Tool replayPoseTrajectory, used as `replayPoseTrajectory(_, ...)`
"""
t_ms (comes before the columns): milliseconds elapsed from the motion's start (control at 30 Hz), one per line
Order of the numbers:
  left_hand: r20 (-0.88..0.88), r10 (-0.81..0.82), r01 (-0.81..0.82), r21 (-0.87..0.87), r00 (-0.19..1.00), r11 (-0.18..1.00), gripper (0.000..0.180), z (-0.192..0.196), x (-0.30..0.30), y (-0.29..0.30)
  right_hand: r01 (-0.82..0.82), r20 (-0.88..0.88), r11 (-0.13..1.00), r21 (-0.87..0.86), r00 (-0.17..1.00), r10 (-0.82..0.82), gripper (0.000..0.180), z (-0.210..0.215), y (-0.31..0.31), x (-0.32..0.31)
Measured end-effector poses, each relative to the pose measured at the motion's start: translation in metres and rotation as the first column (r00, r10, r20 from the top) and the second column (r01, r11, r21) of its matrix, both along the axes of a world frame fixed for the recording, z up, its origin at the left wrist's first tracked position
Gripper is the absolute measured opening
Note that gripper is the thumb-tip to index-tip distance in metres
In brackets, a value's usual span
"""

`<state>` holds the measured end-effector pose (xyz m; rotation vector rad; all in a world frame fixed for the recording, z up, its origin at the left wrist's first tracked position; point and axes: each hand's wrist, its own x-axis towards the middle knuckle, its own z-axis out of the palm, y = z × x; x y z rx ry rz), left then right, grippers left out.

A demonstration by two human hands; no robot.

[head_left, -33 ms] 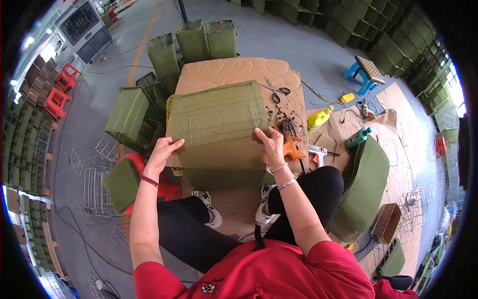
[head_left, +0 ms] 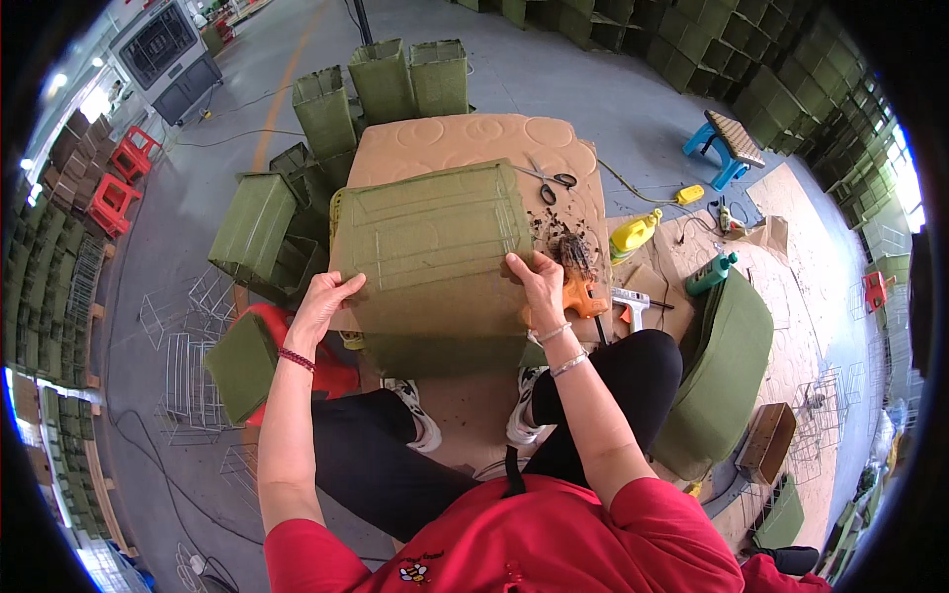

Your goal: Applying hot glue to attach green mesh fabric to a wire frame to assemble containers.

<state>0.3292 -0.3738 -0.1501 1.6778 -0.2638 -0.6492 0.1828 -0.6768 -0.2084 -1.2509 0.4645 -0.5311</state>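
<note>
A green fabric piece (head_left: 435, 232) with thin wire lines showing through it lies across the cardboard-topped table (head_left: 474, 133) in front of me. Its near part hangs down over the edge toward my feet. My left hand (head_left: 326, 304) pinches it at the left side, thumb on top. At the right side my right hand (head_left: 541, 287) grips it the same way. Just beyond the right hand lies an orange glue gun (head_left: 583, 295), its tip end by a dark, crusted lump (head_left: 573, 252). Black-handled scissors (head_left: 550, 184) rest farther back on the cardboard.
Right of the table are a white glue gun (head_left: 633, 299), a yellow bottle (head_left: 635, 233), a green bottle (head_left: 712, 274) and a blue stool (head_left: 727, 148). Green fabric boxes (head_left: 386, 84) stand behind and left. Wire frames (head_left: 188, 376) lie at the left; a large green piece (head_left: 727, 376) at the right.
</note>
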Motion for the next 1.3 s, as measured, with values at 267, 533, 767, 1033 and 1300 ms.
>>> replayPoseTrajectory(267, -0.009, 0.009, -0.009, 0.032, 1.000, 0.999, 0.024, -0.005, 0.001, -0.002, 0.055, 0.023, 0.996, 0.071, 0.998, -0.056, 0.010, 0.003, 0.001, 0.001)
replayPoseTrajectory(533, 0.088, 0.013, -0.021, 0.083, 0.996, 0.996, 0.029, -0.014, 0.006, 0.001, 0.059, 0.012, 0.998, -0.003, 0.998, -0.059, 0.010, 0.012, 0.002, -0.001)
replayPoseTrajectory(767, 0.081, -0.005, 0.000, 0.066, 0.997, 0.998, 0.031, -0.024, 0.008, 0.004, 0.080, 0.000, 0.997, 0.007, 0.997, -0.080, 0.013, 0.012, 0.007, 0.007)
replayPoseTrajectory(1033, 0.177, 0.000, -0.032, 0.178, 0.984, 0.984, 0.031, -0.033, 0.014, 0.005, 0.121, -0.006, 0.992, -0.040, 0.993, -0.121, 0.013, 0.005, 0.003, 0.009)
replayPoseTrajectory(1300, 0.142, 0.018, -0.026, 0.059, 0.990, 0.998, 0.030, -0.032, 0.010, 0.000, 0.076, 0.009, 0.996, -0.050, 0.997, -0.075, 0.015, 0.005, 0.002, 0.006)
